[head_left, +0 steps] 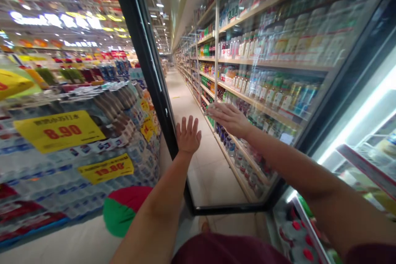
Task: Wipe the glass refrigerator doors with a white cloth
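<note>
A glass cooler door with a black frame stands swung out in front of me. My left hand is up with its fingers spread, at the glass beside the frame's left upright. To its right and a little higher, my right hand is stretched out flat in front of the pane, fingers together and pointing left. Nothing shows in the left hand. A pale blur lies at the right fingertips, too unclear to name. Whether either palm touches the glass, I cannot tell.
Through the glass appear shelves of bottled drinks. The open cooler's lit shelves are at the right, with red-capped bottles below. Stacked drink packs with yellow price signs stand left. A red-and-green round object sits lower left.
</note>
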A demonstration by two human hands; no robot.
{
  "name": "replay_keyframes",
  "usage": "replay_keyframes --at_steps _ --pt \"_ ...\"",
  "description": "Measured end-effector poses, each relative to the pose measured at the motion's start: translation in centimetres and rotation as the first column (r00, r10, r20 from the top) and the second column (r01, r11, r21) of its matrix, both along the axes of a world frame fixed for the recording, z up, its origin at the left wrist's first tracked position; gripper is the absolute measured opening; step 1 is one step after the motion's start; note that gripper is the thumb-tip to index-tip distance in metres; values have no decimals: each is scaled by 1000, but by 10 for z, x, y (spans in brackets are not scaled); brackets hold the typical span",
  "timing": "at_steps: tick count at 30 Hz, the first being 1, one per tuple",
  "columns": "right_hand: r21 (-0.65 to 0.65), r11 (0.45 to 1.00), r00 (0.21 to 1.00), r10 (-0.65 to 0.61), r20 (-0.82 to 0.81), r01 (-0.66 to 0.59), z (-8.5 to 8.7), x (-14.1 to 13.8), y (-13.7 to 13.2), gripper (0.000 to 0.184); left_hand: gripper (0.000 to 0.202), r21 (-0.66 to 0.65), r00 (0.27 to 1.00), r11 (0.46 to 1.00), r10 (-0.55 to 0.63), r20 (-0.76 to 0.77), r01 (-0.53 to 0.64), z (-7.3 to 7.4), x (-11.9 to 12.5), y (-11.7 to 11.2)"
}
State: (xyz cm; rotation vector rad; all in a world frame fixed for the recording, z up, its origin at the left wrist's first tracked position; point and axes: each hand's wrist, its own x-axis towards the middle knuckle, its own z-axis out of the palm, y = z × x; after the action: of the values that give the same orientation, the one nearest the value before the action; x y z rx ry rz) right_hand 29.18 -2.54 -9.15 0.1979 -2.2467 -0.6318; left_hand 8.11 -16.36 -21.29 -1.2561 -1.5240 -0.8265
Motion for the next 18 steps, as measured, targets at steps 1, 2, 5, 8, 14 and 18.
replay_keyframes --at_steps 1,2,5,8,14,18 --pt "-13 1000 999 -6 -40 6 14 2 6 51 51 -6 1000 1000 -4 9 4 0 -1 1" --pt "-42 999 990 -33 -135 27 32 5 12 50 51 -11 1000 1000 -9 19 9 0 -2 2" --pt "-149 984 877 -156 -453 98 77 7 27 51 51 -14 999 1000 -24 31 25 -1 -3 4" --pt "-166 981 866 -169 -471 101 73 2 23 51 51 0 1000 1000 -20 -6 20 0 -3 4" --pt "49 997 995 57 -86 -53 44 -1 14 48 49 74 993 997 18 -116 -10 6 0 2" --pt "-148 988 897 -32 -440 -37 102 6 40 48 49 29 999 999 23 -42 -22 4 -1 3"
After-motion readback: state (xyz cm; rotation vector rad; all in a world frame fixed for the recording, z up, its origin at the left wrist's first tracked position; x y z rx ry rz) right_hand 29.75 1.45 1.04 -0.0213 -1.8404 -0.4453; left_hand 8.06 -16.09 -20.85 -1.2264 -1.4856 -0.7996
